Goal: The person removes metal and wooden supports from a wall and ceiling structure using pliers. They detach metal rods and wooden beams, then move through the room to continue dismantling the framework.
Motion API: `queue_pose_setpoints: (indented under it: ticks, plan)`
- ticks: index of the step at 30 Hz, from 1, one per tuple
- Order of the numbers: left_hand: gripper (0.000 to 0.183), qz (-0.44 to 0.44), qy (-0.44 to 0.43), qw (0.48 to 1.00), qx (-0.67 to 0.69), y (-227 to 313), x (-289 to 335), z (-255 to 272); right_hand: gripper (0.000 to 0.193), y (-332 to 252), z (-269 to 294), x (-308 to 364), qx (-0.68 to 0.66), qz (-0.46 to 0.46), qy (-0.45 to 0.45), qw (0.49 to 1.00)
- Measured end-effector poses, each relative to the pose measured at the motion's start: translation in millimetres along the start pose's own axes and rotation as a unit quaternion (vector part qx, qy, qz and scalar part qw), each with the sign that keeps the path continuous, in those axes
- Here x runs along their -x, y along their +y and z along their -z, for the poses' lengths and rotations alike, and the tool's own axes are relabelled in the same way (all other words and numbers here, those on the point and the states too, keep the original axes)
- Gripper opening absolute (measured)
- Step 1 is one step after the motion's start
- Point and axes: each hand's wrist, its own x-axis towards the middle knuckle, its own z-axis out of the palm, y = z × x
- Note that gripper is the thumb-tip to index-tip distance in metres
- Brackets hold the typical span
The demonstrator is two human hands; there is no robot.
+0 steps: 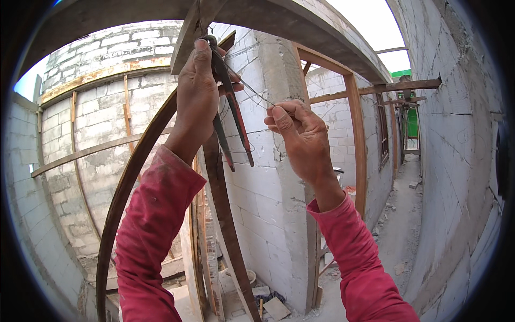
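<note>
My left hand (198, 80) is raised at the upper middle, its fingers closed on the head end of a pair of pincers (234, 110). The pincers' two handles, with worn red and dark coating, hang downward and slightly apart. Just above my left thumb, dark wire is bunched against a short piece of timber (183, 48) under the overhead beam. To the right, my right hand (300, 134) pinches the end of a thin wire (256, 92) between thumb and fingers. Thin strands run from there back to my left hand. The pincers' jaws are mostly hidden.
A concrete beam (289, 24) crosses overhead. Long timbers (133, 166) stand below my left arm. Beyond my hands rises a concrete column (276, 70) in a block wall. A wooden frame (357, 139) and crossbar (386, 89) are at right, beside a rubble-strewn passage (399, 214).
</note>
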Motion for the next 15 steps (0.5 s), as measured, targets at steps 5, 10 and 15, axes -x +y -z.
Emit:
queue_pose_setpoints:
  ticks: [5,10,15]
  plan:
    - [0.054,-0.104,0.004,0.976,-0.189,-8,-14,22,0.024,-13,9,1,-0.013,0.062,0.016,0.998]
    - [0.052,-0.216,-0.042,0.944,-0.244,-6,-21,33,0.021,-36,8,-15,-0.038,0.112,0.022,0.993]
    - [0.044,-0.049,-0.112,0.989,-0.084,4,-13,43,0.02,-42,-5,-27,-0.114,0.137,-0.075,0.981]
